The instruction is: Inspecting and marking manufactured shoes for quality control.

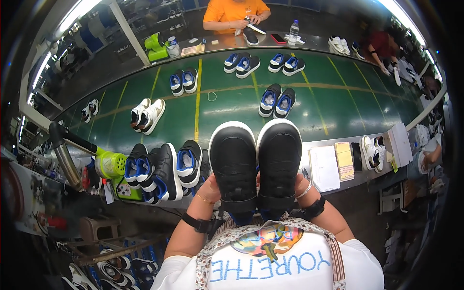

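Close to my chest I hold up a pair of black sneakers with white soles, side by side, toes pointing away from me. My left hand (pixel 210 187) grips the left sneaker (pixel 233 162) from its outer side, fingers mostly hidden behind it. My right hand (pixel 301 184) is closed likewise on the right sneaker (pixel 279 162). Blue lining shows at their heel ends. Just left of my left hand, several black sneakers (pixel 166 169) with blue lining crowd the bench edge.
Beyond lies a green conveyor belt (pixel 227 116) with yellow lines, bearing several pairs of shoes. A green blower (pixel 112 164) with a metal pipe stands left. Papers (pixel 325 166) and white shoes (pixel 371 153) lie right. Across the belt, a person in orange (pixel 234 14) handles a shoe.
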Available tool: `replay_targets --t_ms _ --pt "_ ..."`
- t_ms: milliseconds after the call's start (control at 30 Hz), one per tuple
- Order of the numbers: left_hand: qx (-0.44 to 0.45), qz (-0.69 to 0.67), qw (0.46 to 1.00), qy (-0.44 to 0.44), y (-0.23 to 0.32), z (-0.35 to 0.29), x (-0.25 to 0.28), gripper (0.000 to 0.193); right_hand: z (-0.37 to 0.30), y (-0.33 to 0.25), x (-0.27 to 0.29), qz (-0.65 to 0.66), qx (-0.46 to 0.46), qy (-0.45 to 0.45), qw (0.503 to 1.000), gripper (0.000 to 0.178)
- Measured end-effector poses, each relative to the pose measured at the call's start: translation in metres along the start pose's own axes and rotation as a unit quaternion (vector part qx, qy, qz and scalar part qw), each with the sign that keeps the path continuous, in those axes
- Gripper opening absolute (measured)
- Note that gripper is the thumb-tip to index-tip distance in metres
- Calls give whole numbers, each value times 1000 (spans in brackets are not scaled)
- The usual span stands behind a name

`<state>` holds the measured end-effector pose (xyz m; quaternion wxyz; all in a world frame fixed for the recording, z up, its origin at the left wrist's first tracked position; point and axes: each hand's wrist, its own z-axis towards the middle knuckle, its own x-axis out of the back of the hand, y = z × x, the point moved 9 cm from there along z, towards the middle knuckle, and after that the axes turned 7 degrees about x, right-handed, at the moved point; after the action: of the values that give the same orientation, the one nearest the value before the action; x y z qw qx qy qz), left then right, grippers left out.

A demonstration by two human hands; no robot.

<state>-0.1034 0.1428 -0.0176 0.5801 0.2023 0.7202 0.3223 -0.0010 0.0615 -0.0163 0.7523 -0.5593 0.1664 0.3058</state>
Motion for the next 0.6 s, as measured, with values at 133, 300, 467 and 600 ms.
replay_targets --t_ms 133,300,467,600 --pt "14 -10 1000 -4 -2 1 3 107 -1 12 5 38 -24 8 999 107" --pt "-11 14 1000 -17 9 -8 4 106 17 -10 -27 65 -19 9 998 106" --pt "-27 40 999 -10 14 -16 6 105 27 -26 -45 21 -42 7 999 98" --pt "-29 37 998 -31 19 -14 1 98 29 -16 -45 64 32 -51 996 84"
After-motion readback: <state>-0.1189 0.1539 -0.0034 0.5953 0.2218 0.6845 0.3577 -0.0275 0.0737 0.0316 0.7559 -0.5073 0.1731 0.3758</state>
